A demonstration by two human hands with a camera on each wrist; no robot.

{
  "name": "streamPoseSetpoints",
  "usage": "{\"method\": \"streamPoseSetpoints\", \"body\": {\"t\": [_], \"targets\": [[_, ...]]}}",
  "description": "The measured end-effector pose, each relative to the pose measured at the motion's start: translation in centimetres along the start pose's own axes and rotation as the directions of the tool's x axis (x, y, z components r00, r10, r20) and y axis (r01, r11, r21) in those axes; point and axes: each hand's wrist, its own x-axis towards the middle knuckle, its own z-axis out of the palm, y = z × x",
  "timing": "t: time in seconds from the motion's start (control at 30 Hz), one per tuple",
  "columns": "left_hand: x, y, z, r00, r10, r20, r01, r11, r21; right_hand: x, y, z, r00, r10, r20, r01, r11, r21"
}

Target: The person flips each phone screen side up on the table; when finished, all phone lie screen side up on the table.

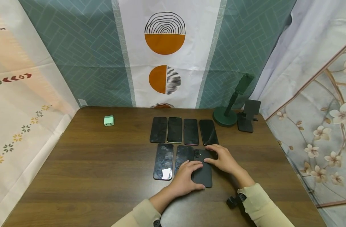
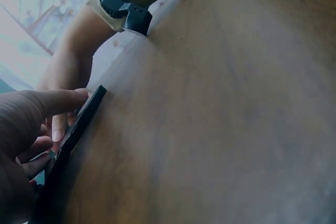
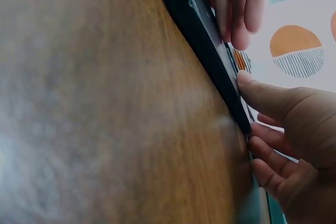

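Note:
A black smartphone [image 1: 203,176] lies back up at the right end of the front row, its camera bump at the upper left. My left hand [image 1: 184,179] grips its lower left part, thumb at the bottom edge and fingers reaching over the left side. At the upper right corner my right hand [image 1: 224,159] holds it, thumb on the right edge and fingers by the top edge. In the left wrist view the smartphone [image 2: 73,135] shows as a thin dark edge low over the table. The right wrist view shows the right thumb against the smartphone [image 3: 210,61].
Two dark phones, a left one [image 1: 163,160] and a partly covered one [image 1: 183,153], share the front row. Behind stand several phones [image 1: 174,130] side by side. A green stand [image 1: 224,116], a black phone holder [image 1: 248,115] and a mint charger [image 1: 109,120] sit farther back.

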Motion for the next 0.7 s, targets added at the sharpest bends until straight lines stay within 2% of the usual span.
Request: {"method": "streamPoseSetpoints", "body": {"t": [0.3,0.5,0.7], "targets": [[0.12,0.19,0.41,0.999,-0.005,-0.036,0.009,0.996,0.094,0.07,-0.2,0.2,1.0,0.02,-0.004,-0.02,1.0,0.019],[0.1,0.1,0.44,0.999,-0.004,-0.044,0.009,0.994,0.111,0.09,-0.16,0.42,0.999,0.018,-0.026,-0.017,0.999,0.03],[-0.04,-0.09,0.42,0.999,0.009,-0.037,-0.005,0.993,0.121,0.16,-0.23,0.58,0.997,0.049,-0.052,-0.045,0.997,0.067]]}}
